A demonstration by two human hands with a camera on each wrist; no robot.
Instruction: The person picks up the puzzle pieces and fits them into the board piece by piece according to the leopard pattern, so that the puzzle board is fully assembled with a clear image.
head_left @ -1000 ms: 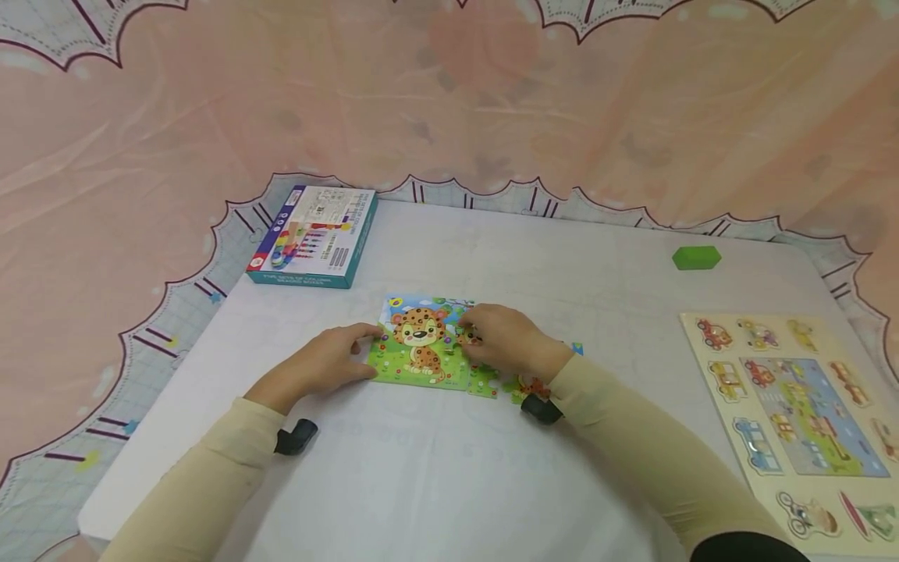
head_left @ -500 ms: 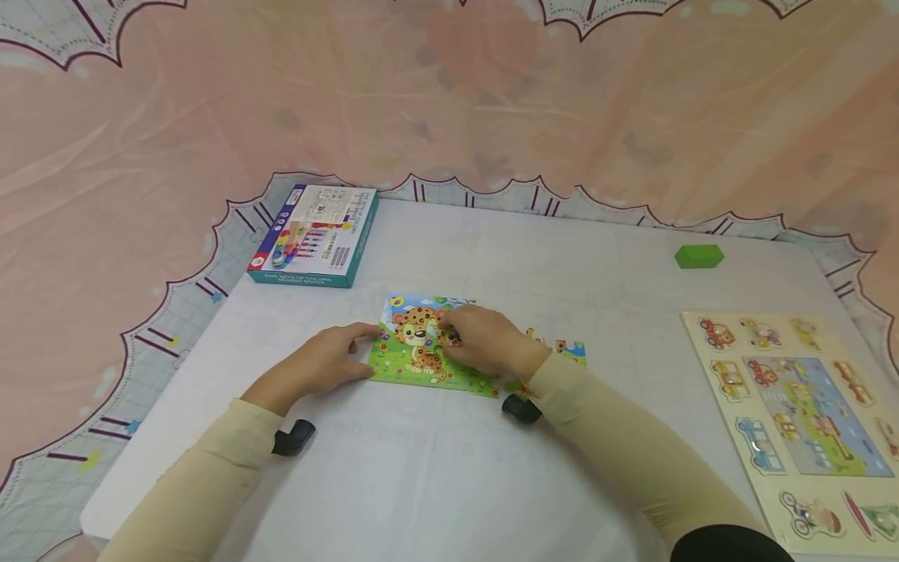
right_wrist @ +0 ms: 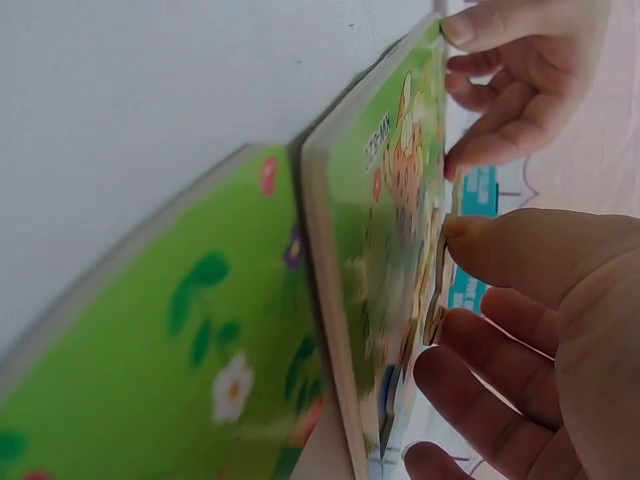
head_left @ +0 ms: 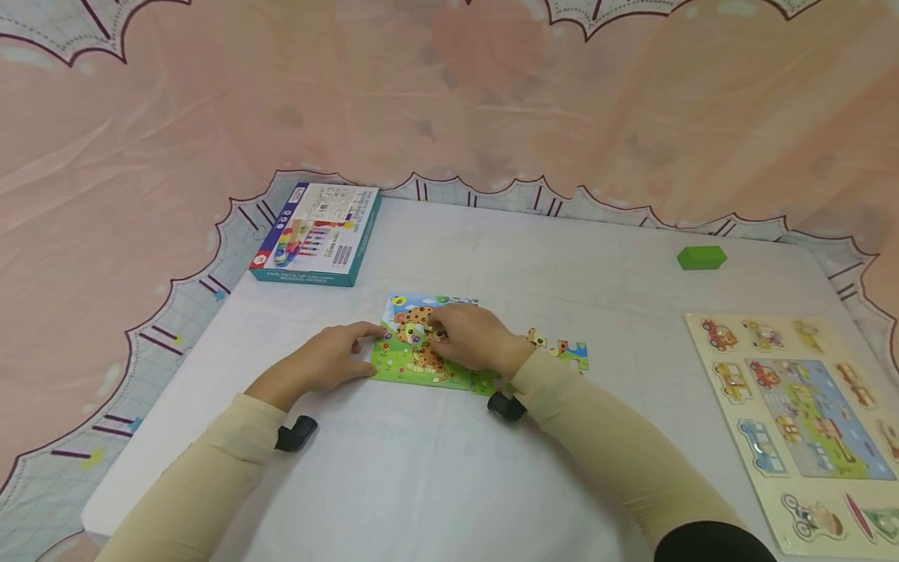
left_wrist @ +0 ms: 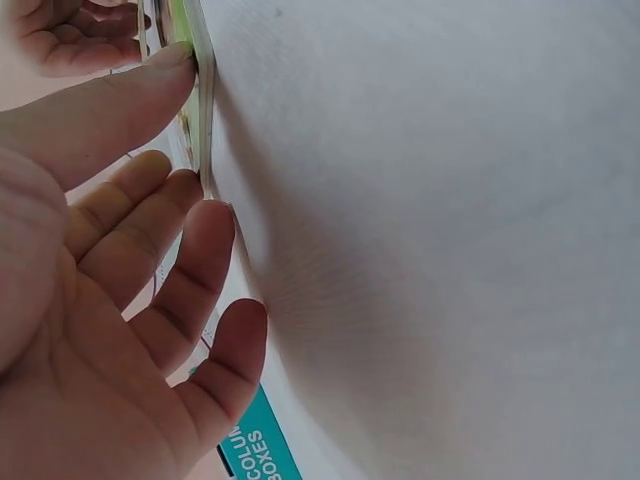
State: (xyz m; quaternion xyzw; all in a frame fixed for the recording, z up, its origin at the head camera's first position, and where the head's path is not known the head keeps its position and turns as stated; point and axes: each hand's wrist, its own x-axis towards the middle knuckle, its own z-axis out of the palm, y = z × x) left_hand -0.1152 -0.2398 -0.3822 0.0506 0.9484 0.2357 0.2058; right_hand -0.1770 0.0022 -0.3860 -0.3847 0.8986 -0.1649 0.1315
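A leopard jigsaw puzzle [head_left: 396, 368] with a green and blue picture lies on the white table. My left hand [head_left: 326, 359] rests at its left side, thumb and forefinger touching the edge while the other fingers bend loosely. Over the upper right of the picture, my right hand [head_left: 474, 336] pinches a thin puzzle piece [right_wrist: 438, 300] between thumb and fingers, covering part of the leopard. In the right wrist view the piece is tilted close over the puzzle. A green flowered puzzle section [right_wrist: 190, 330] lies beside the puzzle's right edge.
Loose puzzle pieces [head_left: 576, 355] lie right of my right hand. A flat teal-edged box [head_left: 316, 234] stands at the back left. At the back right is a green block [head_left: 702, 257]. A cream vehicle puzzle board [head_left: 730, 421] lies at the right.
My right hand has moved left across the puzzle with the piece, uncovering loose pieces to the right. The left hand has stayed at the puzzle's left edge.
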